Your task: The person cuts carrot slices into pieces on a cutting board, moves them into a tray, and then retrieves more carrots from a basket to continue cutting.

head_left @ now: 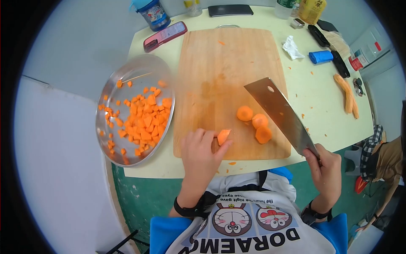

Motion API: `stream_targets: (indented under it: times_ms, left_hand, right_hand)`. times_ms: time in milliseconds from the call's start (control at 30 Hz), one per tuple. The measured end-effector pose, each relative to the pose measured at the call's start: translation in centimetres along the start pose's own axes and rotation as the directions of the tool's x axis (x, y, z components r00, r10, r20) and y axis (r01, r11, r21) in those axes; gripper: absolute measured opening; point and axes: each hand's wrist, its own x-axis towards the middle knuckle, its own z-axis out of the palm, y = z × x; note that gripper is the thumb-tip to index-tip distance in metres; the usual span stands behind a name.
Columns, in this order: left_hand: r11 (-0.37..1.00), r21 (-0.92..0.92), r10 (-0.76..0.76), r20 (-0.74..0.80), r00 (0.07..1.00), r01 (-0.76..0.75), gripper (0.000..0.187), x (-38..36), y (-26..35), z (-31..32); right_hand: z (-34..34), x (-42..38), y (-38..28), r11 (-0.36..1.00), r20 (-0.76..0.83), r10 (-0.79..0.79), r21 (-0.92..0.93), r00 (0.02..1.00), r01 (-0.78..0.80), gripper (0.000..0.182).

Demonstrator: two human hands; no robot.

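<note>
My left hand [201,151] rests at the near edge of the wooden cutting board [228,55], its fingers and thumb closed around a cut carrot piece [223,136]. In my right hand [325,169] is the handle of a cleaver [282,116], whose broad blade slants up and left above the board's right side. Between the two hands lie three carrot rounds, one carrot round [244,113] a little apart from the lower pair. Left of the board, a steel tray [102,139] holds many diced carrot pieces [146,120].
A phone [165,36], a blue bottle [153,16] and a black flat object [230,10] line the table's far side. To the right are a crumpled tissue [292,47], a blue roll [320,57] and peeled carrots [348,95]. Another person's arm [387,194] shows at far right.
</note>
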Motion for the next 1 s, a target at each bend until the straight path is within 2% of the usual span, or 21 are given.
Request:
stream_targets:
  times_ms: [100, 167, 200, 267, 300, 367, 400, 467, 500, 533, 600, 633, 1000]
  left_hand:
    - [0.996, 0.064, -0.05, -0.065, 0.997, 0.054, 0.034, -0.8, 0.6, 0.0]
    - [0.918, -0.32, -0.262, -0.041, 0.964, 0.235, 0.027, -0.8, 0.4, -0.4]
    - [0.913, -0.327, -0.272, -0.046, 0.961, 0.243, 0.027, -0.6, 0.3, -0.9]
    - [0.797, -0.585, -0.361, -0.258, 0.896, 0.153, 0.026, 0.4, 0.1, -2.5]
    - [0.792, -0.59, -0.371, -0.265, 0.89, 0.154, 0.026, 1.1, 0.5, -3.1]
    - [0.744, -0.666, -0.283, -0.382, 0.88, -0.05, 0.035, 2.2, 1.1, -4.0]
    - [0.742, -0.668, -0.291, -0.386, 0.875, -0.048, 0.035, 2.8, 1.0, -3.9]
    - [0.685, -0.711, -0.123, -0.328, 0.937, -0.159, 0.04, 3.7, 0.8, -3.7]
    - [0.593, -0.801, -0.16, -0.222, 0.962, -0.086, 0.036, 3.6, 0.9, -3.7]
    - [0.59, -0.803, -0.163, -0.225, 0.961, -0.088, 0.036, 3.6, 0.8, -3.5]
    - [0.413, -0.909, -0.135, -0.116, 0.984, -0.051, 0.027, 3.5, 0.6, -2.9]
    - [0.384, -0.922, -0.166, -0.123, 0.978, -0.05, 0.026, 3.6, 0.9, -2.8]
    - [0.385, -0.922, -0.128, -0.098, 0.987, -0.041, 0.023, 3.8, -0.2, -2.0]
  right_hand:
    - [0.6, 0.3, -0.4, 0.999, 0.04, -0.05, -0.011, 0.998, 0.051, 0.011]
    - [0.9, 0.5, -0.8, 0.994, 0.083, -0.1, -0.038, 0.992, 0.104, 0.012]
    - [1.0, 0.5, -1.0, 0.987, 0.128, -0.141, -0.055, 0.982, 0.149, 0.013]
    - [1.4, 0.5, -1.5, 0.975, 0.178, -0.19, -0.08, 0.965, 0.207, 0.014]
    - [1.6, 0.6, -1.9, 0.967, 0.218, -0.217, -0.088, 0.952, 0.24, 0.015]
    - [2.2, 0.8, -2.8, 0.956, 0.279, -0.238, -0.104, 0.93, 0.276, 0.018]
    - [2.4, 0.9, -3.0, 0.953, 0.285, -0.243, -0.107, 0.927, 0.283, 0.018]
    - [2.8, 1.0, -3.2, 0.938, 0.31, -0.267, -0.136, 0.912, 0.32, 0.02]
    - [2.9, 1.0, -3.2, 0.935, 0.314, -0.269, -0.14, 0.91, 0.325, 0.02]
    - [3.0, 1.0, -3.1, 0.93, 0.321, -0.279, -0.143, 0.905, 0.338, 0.021]
    - [3.1, 1.1, -3.1, 0.926, 0.328, -0.283, -0.149, 0.901, 0.345, 0.022]
    - [3.1, 1.1, -3.1, 0.923, 0.336, -0.28, -0.162, 0.899, 0.349, 0.023]
    - [3.6, 1.1, -3.2, 0.929, 0.359, -0.235, -0.191, 0.903, 0.318, 0.023]
